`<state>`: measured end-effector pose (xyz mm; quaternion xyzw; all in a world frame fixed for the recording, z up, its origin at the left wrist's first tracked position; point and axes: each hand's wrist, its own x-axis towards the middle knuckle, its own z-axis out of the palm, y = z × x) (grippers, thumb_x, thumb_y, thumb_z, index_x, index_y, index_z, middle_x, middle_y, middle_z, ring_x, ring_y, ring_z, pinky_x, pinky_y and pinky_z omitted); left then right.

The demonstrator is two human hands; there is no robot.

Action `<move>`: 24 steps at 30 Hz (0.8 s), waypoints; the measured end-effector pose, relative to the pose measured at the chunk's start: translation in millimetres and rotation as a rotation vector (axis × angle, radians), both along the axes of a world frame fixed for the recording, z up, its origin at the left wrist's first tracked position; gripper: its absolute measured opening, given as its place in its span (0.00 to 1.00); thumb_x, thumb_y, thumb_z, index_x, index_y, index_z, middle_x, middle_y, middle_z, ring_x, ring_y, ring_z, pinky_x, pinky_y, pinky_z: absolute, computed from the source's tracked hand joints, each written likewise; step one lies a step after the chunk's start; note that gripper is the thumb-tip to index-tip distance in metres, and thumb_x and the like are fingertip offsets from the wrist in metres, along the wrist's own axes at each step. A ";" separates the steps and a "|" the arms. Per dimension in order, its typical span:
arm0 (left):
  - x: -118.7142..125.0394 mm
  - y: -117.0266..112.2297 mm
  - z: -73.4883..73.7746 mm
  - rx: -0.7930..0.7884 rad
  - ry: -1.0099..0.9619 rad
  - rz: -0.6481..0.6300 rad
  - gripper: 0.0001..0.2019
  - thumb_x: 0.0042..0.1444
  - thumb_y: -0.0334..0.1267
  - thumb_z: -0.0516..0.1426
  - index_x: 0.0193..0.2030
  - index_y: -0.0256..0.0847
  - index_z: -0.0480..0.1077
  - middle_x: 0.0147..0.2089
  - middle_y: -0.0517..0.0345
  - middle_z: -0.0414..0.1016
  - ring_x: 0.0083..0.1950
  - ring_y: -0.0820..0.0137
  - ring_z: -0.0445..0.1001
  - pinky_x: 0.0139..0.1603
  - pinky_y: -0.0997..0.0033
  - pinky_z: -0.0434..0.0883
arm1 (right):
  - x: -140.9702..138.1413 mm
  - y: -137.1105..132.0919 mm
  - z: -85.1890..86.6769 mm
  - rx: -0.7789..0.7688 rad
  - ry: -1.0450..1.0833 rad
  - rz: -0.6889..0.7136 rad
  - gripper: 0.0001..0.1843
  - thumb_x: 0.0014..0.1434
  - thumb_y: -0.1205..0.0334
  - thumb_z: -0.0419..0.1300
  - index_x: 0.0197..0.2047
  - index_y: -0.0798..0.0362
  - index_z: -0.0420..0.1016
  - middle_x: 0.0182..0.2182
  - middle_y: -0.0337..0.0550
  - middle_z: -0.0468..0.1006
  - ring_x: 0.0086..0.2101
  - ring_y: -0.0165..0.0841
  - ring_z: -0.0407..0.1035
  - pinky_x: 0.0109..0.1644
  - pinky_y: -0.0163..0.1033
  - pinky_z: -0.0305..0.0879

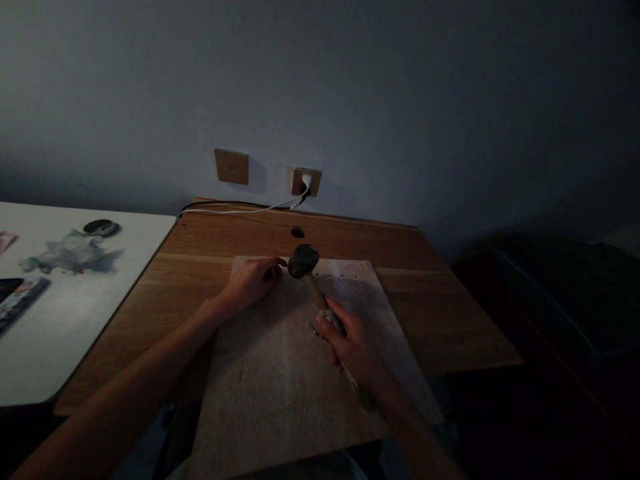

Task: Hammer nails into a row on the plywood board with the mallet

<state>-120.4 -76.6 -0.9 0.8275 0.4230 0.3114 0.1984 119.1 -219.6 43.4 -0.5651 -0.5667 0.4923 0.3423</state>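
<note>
My right hand (350, 337) is wrapped round the handle of a hammer (314, 291), which has a dark, rounded head and a wooden shaft. The hammer's head is over the far part of a pale wooden board (270, 387). At the board's far left, my left hand (253, 283) has its thumb and forefinger brought together close beside the hammer head. Whatever those fingertips pinch is too small and dark to make out. Several tiny dark specks (342, 275) form a row along the board's far edge. A small shiny metal piece (313, 329) shows by my right thumb.
Under the board is a brown wooden desk (440, 313) with a round cable hole (298, 233). Cables (235, 211) run along its back to a wall socket (307, 181). A white table (95, 320) on the left bears a crumpled plastic bag (75, 252) and a dark mouse-like object (101, 228).
</note>
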 end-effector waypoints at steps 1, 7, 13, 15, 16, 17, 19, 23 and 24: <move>0.0 0.4 -0.6 -0.025 -0.012 0.011 0.21 0.54 0.26 0.58 0.54 0.42 0.78 0.38 0.58 0.86 0.35 0.67 0.83 0.40 0.73 0.74 | -2.0 1.0 -0.4 0.010 -0.007 0.003 0.26 0.72 0.52 0.57 0.69 0.51 0.71 0.28 0.30 0.69 0.15 0.20 0.61 0.14 0.26 0.58; 0.5 1.0 3.1 -0.095 -0.023 0.053 0.31 0.51 0.27 0.59 0.64 0.41 0.71 0.42 0.56 0.88 0.39 0.65 0.85 0.40 0.72 0.75 | -9.7 4.0 -0.4 -0.013 -0.086 0.043 0.26 0.71 0.53 0.57 0.69 0.51 0.72 0.26 0.30 0.69 0.15 0.23 0.62 0.14 0.27 0.59; 2.2 -1.8 7.8 -0.085 0.026 0.091 0.31 0.51 0.26 0.59 0.63 0.41 0.72 0.41 0.55 0.87 0.40 0.62 0.85 0.39 0.71 0.74 | -13.1 3.0 2.4 0.001 -0.163 0.016 0.31 0.70 0.52 0.58 0.72 0.56 0.71 0.25 0.33 0.71 0.16 0.25 0.62 0.15 0.29 0.60; 2.4 -1.9 7.1 -0.085 0.042 0.104 0.31 0.51 0.26 0.60 0.64 0.41 0.71 0.41 0.55 0.87 0.41 0.61 0.85 0.40 0.70 0.74 | -13.9 3.2 3.9 -0.004 -0.187 0.007 0.33 0.70 0.52 0.58 0.72 0.58 0.70 0.25 0.34 0.72 0.16 0.25 0.62 0.16 0.30 0.61; 2.5 -1.6 6.2 -0.090 0.048 0.106 0.31 0.51 0.26 0.60 0.64 0.41 0.71 0.42 0.55 0.87 0.41 0.61 0.85 0.41 0.69 0.74 | -14.2 3.3 4.6 -0.003 -0.194 0.012 0.33 0.70 0.52 0.58 0.73 0.58 0.70 0.25 0.34 0.72 0.16 0.25 0.62 0.16 0.30 0.61; 2.5 -1.1 5.1 -0.093 0.053 0.103 0.31 0.52 0.26 0.60 0.64 0.42 0.71 0.42 0.55 0.86 0.42 0.60 0.85 0.41 0.68 0.74 | -14.2 3.4 5.1 -0.001 -0.199 0.021 0.33 0.70 0.51 0.57 0.73 0.59 0.69 0.24 0.33 0.71 0.16 0.26 0.62 0.17 0.30 0.62; 2.5 -0.1 3.0 -0.084 0.053 0.091 0.30 0.52 0.25 0.60 0.63 0.42 0.70 0.44 0.54 0.85 0.44 0.59 0.85 0.43 0.66 0.75 | -13.1 3.6 5.5 -0.002 -0.211 0.043 0.33 0.70 0.51 0.57 0.73 0.59 0.69 0.23 0.32 0.68 0.17 0.26 0.62 0.17 0.30 0.61; 4.5 -6.8 8.5 -0.003 0.068 0.109 0.24 0.51 0.30 0.63 0.56 0.40 0.69 0.52 0.48 0.78 0.48 0.57 0.82 0.45 0.62 0.76 | -5.2 2.0 3.7 0.009 -0.189 0.028 0.31 0.70 0.51 0.58 0.71 0.55 0.72 0.26 0.34 0.71 0.17 0.25 0.62 0.17 0.29 0.60; 6.4 -12.1 12.7 0.031 0.085 0.102 0.22 0.52 0.32 0.64 0.54 0.40 0.69 0.53 0.47 0.77 0.48 0.58 0.81 0.44 0.62 0.76 | -2.1 1.2 3.3 0.019 -0.165 0.004 0.31 0.70 0.50 0.59 0.71 0.55 0.72 0.26 0.34 0.72 0.17 0.24 0.62 0.17 0.29 0.60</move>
